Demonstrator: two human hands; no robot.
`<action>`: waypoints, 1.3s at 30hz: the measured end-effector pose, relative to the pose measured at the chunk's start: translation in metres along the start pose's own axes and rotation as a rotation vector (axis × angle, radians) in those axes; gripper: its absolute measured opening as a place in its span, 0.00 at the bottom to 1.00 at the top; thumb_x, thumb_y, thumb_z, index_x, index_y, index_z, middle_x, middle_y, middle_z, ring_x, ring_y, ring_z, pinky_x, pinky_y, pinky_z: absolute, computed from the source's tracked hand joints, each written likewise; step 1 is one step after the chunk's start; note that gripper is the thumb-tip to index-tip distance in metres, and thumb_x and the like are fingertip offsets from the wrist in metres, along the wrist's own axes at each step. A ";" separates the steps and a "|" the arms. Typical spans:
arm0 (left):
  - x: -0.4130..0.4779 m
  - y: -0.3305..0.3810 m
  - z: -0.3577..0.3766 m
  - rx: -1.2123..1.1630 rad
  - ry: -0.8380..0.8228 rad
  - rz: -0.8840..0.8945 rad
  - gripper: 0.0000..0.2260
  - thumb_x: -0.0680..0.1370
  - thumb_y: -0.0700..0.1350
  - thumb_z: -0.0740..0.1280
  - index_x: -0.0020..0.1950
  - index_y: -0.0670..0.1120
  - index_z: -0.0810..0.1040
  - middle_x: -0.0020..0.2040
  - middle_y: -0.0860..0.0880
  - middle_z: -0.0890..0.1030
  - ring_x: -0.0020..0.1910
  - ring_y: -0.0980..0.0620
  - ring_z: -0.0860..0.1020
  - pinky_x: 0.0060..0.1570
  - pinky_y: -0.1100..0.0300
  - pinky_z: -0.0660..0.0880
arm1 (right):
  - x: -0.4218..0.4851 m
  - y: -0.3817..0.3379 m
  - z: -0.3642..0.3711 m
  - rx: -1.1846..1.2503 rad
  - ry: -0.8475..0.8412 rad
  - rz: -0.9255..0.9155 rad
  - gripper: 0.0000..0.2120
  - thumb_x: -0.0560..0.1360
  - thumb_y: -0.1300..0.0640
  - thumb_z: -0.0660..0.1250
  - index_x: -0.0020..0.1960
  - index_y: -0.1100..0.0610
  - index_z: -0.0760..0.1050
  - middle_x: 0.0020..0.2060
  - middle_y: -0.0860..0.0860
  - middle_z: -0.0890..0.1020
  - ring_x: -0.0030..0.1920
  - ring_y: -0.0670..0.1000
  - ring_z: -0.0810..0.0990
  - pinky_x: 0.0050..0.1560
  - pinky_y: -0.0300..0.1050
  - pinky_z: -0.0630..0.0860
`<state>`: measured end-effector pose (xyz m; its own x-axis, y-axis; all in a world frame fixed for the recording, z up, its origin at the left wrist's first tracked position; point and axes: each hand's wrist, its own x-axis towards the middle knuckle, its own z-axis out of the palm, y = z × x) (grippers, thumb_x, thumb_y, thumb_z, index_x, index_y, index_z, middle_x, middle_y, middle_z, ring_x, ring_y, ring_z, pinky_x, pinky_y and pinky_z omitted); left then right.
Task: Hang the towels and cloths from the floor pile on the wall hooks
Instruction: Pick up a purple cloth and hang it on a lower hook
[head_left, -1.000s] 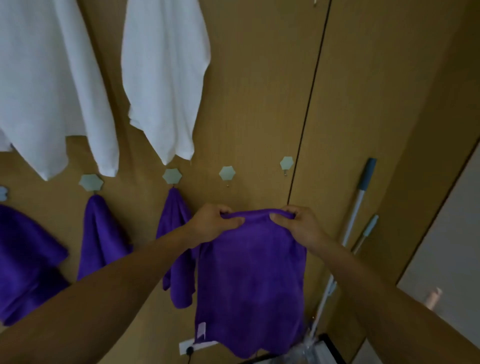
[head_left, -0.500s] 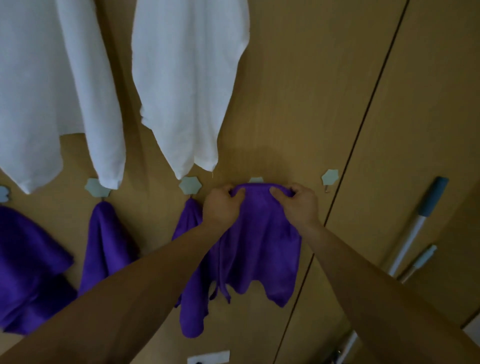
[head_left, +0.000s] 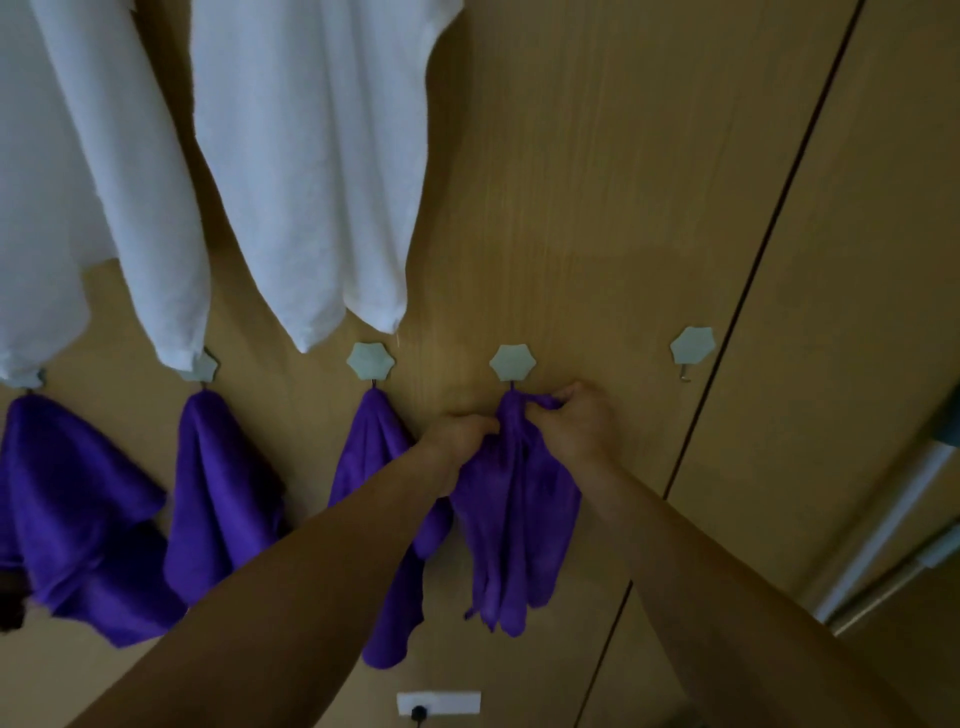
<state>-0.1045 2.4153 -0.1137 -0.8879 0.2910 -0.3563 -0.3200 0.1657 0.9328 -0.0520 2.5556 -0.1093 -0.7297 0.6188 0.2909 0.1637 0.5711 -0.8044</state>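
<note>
The left hand (head_left: 457, 436) is gripping the bunched purple cloth (head_left: 514, 519) just under a pale star-shaped hook (head_left: 512, 362), fingers curled into the fabric. The right hand (head_left: 576, 421) is pinching the cloth's top fold at the hook's 4 o'clock. The cloth's tip is touching the hook's prong and the rest is drooping down the wooden wall (head_left: 597, 208). Three more purple cloths (head_left: 223, 493) are hanging at 9 o'clock, white towels (head_left: 311, 156) at 11, another hook (head_left: 692, 345) at 3, a socket (head_left: 439, 702) at 6.
</note>
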 end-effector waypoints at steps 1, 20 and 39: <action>0.000 0.000 0.000 0.025 -0.018 -0.018 0.10 0.71 0.47 0.73 0.48 0.42 0.81 0.48 0.43 0.83 0.44 0.46 0.81 0.41 0.57 0.78 | -0.001 -0.001 0.000 -0.045 -0.009 0.006 0.15 0.69 0.47 0.73 0.32 0.51 0.69 0.29 0.45 0.76 0.28 0.43 0.74 0.28 0.38 0.71; -0.013 -0.035 0.000 0.604 -0.095 0.811 0.22 0.78 0.42 0.61 0.72 0.48 0.67 0.62 0.49 0.76 0.53 0.56 0.76 0.51 0.69 0.72 | -0.031 0.047 0.005 0.090 -0.312 -0.351 0.24 0.79 0.63 0.59 0.73 0.50 0.67 0.63 0.46 0.77 0.61 0.44 0.75 0.63 0.40 0.71; 0.005 -0.116 -0.006 0.479 -0.200 0.541 0.21 0.67 0.28 0.67 0.54 0.48 0.74 0.38 0.58 0.78 0.34 0.66 0.76 0.36 0.70 0.73 | -0.062 0.088 0.020 0.180 -0.411 -0.034 0.24 0.69 0.74 0.70 0.64 0.65 0.71 0.57 0.58 0.80 0.58 0.58 0.78 0.62 0.51 0.73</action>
<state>-0.0735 2.3915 -0.2233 -0.7886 0.6067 0.0996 0.3635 0.3294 0.8714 -0.0063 2.5566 -0.2083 -0.9418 0.3147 0.1180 0.0435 0.4623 -0.8857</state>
